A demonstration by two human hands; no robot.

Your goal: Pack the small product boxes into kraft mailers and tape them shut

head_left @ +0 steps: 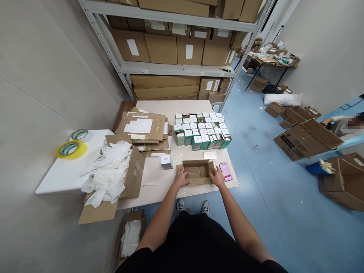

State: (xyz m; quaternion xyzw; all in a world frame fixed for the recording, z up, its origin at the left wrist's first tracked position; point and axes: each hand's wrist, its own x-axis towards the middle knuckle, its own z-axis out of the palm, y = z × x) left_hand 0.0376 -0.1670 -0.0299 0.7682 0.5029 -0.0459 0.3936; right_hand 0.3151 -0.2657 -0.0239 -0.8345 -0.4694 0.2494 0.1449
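An open-topped cardboard box (pixel 196 181) stands near the front edge of the table, with bare inner walls and bottom showing. My left hand (pixel 181 177) grips its left end, fingers over the wall. At the opposite end, my right hand (pixel 217 176) holds the right wall, with some fingertips hidden. Just right of that hand lies a phone (pixel 225 171) with a pink screen. A small white and green carton (pixel 167 162) stands to the left of the box. Behind the box are a white card (pixel 209 155) and several rows of small white-topped green cartons (pixel 202 131).
Flattened cardboard (pixel 142 127) is stacked at the table's back left. A carton of white paper strips (pixel 109 170) and tape rolls (pixel 71 149) sit further left. Shelving (pixel 182 70) with boxes rises behind. Boxes (pixel 304 138) lie on the floor at right, near another person (pixel 349 125).
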